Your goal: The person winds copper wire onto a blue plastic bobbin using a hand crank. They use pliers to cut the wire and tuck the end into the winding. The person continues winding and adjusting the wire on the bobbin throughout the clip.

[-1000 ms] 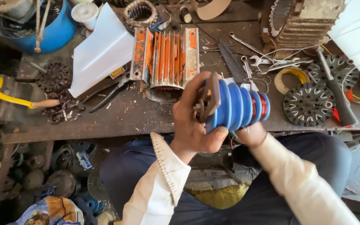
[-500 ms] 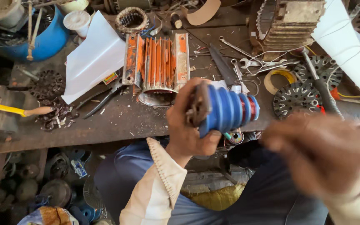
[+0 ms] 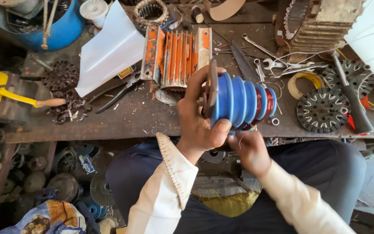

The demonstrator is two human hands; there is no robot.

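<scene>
The dark, scarred metal workbench [image 3: 152,119] runs across in front of me, w/ the orange finned motor housing [image 3: 174,56] standing just behind my hands. Biggest change: my right hand [image 3: 249,149], which half a sec ago was swinging out wide and blurred, is back in under the blue stepped plastic coil former [image 3: 239,102]. It's curled beneath the former's lower edge, fingers mostly hidden, so I can't tell how tight the grip is. My left hand [image 3: 198,121] hasn't let go (thumb on the front rib, fingers wrapped round the dark end plate). The former sits above the bench edge, copper winding [image 3: 268,102] at its far end. Both hands on it again, so I reckon it's steadied for handling.
</scene>
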